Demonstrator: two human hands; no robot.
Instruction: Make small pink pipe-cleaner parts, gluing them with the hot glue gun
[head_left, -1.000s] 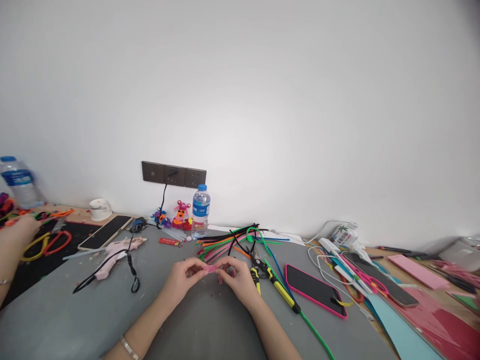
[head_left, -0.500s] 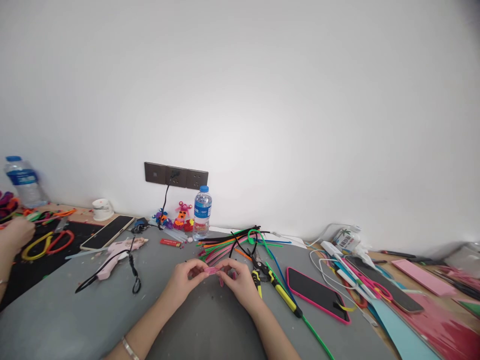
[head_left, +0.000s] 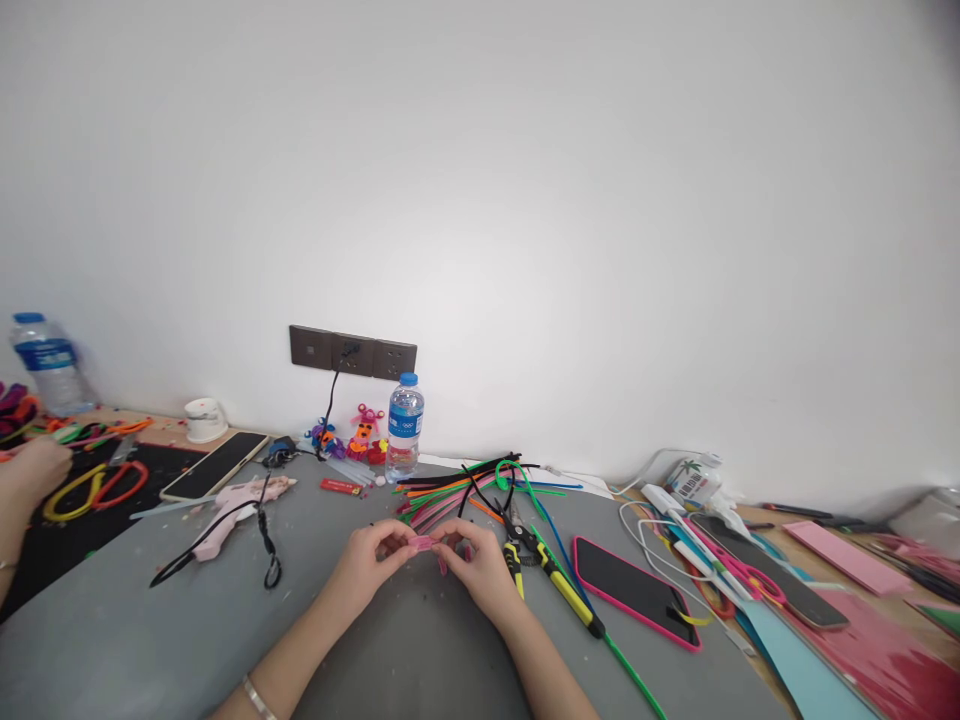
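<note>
Over the middle of the bench [head_left: 420, 645], short of its far edge along the wall, the left hand [head_left: 366, 560] and the right hand [head_left: 480, 568] are facing each other and pinching a small pink strip [head_left: 424, 542]. Thumb and fingers are pressing together at either end, so the strip is lying between the hands, its long axis running roughly from left to right, along the bench's far edge. Neither hand is sitting nearer; each is gripping its own end. Pink material is also hanging below the right fingers; whether it is joining the strip is hidden. Toward the far edge, pipe cleaners [head_left: 442, 490] are lying just beyond the hands, and yellow-handled pliers [head_left: 568, 585] are resting beside the right one.
</note>
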